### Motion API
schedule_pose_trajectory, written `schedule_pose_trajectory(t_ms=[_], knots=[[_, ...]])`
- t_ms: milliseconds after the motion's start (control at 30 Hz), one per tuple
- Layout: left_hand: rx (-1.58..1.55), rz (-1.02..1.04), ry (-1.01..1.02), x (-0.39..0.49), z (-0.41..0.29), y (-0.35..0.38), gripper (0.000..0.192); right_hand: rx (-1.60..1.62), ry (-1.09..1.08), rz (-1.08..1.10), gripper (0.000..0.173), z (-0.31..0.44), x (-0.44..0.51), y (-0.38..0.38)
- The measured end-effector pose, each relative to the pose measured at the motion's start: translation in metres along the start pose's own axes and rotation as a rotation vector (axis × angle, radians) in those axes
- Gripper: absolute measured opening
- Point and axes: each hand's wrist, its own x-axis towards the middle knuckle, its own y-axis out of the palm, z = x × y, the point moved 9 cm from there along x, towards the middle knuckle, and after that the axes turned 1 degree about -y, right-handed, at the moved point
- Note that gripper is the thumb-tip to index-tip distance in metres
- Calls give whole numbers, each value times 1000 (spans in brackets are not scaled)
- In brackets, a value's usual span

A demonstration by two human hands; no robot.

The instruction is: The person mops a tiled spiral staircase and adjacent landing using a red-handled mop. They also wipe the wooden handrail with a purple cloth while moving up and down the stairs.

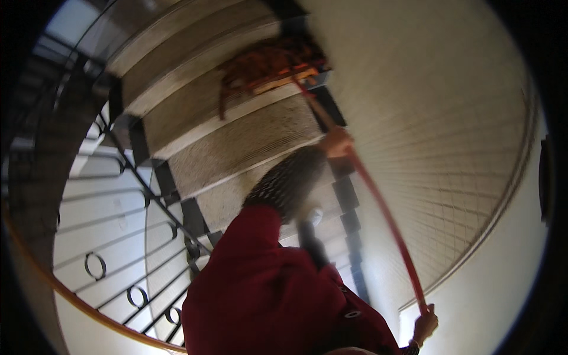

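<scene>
My left hand (pixel 337 142), blurred, is closed around the lower part of a long red handle (pixel 386 208). Its dark, patterned sleeve reaches across from the left. At the lower right, my right hand (pixel 426 328) grips the handle's upper end, and a bangle shows at the wrist. The handle leads down to a mop head with reddish-brown and orange strips (pixel 266 66). These strips lie over a stair step beside the wall and hang past its front edge. The mop head is partly blurred.
Speckled stone steps (pixel 248 128) with dark side borders run through the middle. A black metal railing (pixel 146 186) with a wooden handrail (pixel 88 308) curves along the left. A pale wall (pixel 421 88) stands close on the right.
</scene>
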Motion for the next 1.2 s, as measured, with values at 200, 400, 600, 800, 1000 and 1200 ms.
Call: schedule_pose_trajectory(t_ms=[200, 400, 600, 800, 1000, 1200], knots=[[183, -35, -161, 6, -24, -72, 21, -331, -217, -186, 22, -18, 29, -136], [74, -321, -411, -127, -12, -170, 15, -349, -358, -353, 18, 50, 71, -244], [97, -744, -876, -333, 29, -235, 18, -280, -837, -984, 31, 237, 37, -303], [321, -659, -842, -407, 13, -253, 18, -174, -1024, -1060, 17, 303, 7, -257], [241, -405, -730, -311, -25, -179, 22, -187, -726, -642, 19, 168, 50, -166], [-130, -213, -362, -147, -85, -45, 20, -256, -292, -333, 23, -25, -7, -109]])
